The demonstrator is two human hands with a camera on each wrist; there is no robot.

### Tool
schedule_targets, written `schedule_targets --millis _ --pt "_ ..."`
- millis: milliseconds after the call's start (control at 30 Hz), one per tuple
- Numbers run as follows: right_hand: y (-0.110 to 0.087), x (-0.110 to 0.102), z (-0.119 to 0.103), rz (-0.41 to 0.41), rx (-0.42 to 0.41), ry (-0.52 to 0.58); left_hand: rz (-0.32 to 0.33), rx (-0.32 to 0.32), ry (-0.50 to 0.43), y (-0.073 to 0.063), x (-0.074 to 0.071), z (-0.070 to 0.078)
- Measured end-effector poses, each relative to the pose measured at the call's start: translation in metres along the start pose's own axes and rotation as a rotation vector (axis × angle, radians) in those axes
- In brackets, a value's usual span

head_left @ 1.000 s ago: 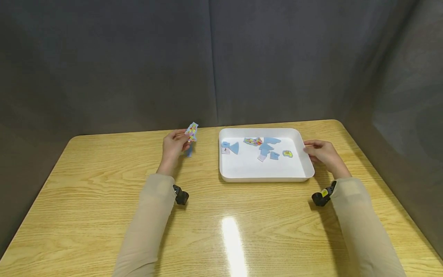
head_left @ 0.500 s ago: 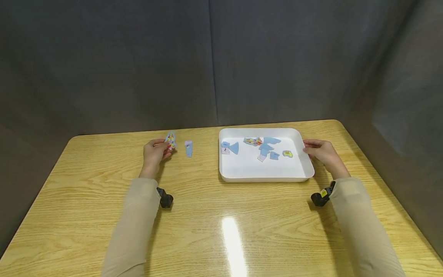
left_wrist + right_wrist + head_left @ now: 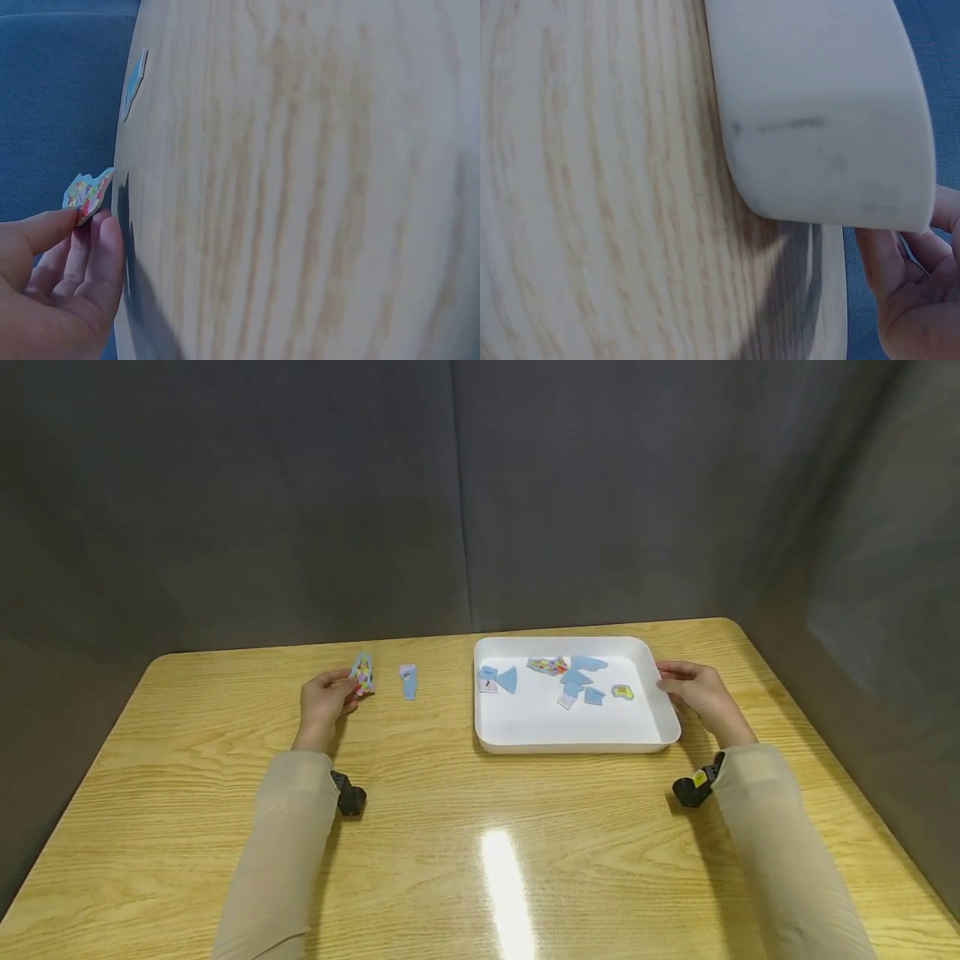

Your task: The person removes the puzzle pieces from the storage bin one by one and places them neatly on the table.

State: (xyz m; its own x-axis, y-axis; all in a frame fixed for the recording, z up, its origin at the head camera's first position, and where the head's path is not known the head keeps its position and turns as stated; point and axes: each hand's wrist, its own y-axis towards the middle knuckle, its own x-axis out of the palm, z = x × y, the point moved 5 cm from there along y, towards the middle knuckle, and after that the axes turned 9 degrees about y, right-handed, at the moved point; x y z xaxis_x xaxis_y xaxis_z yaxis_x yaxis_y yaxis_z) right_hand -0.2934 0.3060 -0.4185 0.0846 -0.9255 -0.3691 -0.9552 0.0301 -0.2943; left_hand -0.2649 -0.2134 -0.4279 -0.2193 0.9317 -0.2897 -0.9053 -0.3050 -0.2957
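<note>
My left hand pinches a multicoloured puzzle piece with a light blue border, between thumb and fingers. In the left wrist view the puzzle piece is tilted up, its lower edge covered by the thumb and fingers. A blue and lilac puzzle piece lies flat on the table to the right of that hand. At the right end of a white tray, my right hand grips the rim. The right wrist view shows the tray's outer wall hiding some of the fingertips.
Inside the tray lie several loose pieces, among them a multicoloured piece, a yellow one and a blue triangular one. The wooden table ends at a dark curtain behind; another dark curtain stands at the right.
My left hand has carried the multicoloured puzzle piece left and slightly lower, uncovering the blue and lilac piece. My right hand and the tray have stayed in place.
</note>
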Motion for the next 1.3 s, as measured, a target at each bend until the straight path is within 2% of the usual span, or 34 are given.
schedule_targets --millis 200,500,900,1167,1300 --pt "-0.001 0.001 0.001 -0.001 0.005 0.009 -0.003 -0.008 0.073 0.002 0.001 -0.004" --pt "-0.001 0.001 0.001 0.004 0.018 0.013 0.023 -0.028 0.065 0.006 0.002 -0.008" --pt "-0.001 0.001 0.001 -0.003 0.009 0.025 0.055 -0.015 0.081 0.003 0.001 -0.008" --pt "-0.002 0.001 0.0 -0.011 -0.001 0.023 0.067 0.035 0.09 0.003 -0.001 -0.004" --pt "-0.001 0.0 0.001 -0.018 0.001 0.024 0.074 0.105 0.102 0.003 0.001 0.003"
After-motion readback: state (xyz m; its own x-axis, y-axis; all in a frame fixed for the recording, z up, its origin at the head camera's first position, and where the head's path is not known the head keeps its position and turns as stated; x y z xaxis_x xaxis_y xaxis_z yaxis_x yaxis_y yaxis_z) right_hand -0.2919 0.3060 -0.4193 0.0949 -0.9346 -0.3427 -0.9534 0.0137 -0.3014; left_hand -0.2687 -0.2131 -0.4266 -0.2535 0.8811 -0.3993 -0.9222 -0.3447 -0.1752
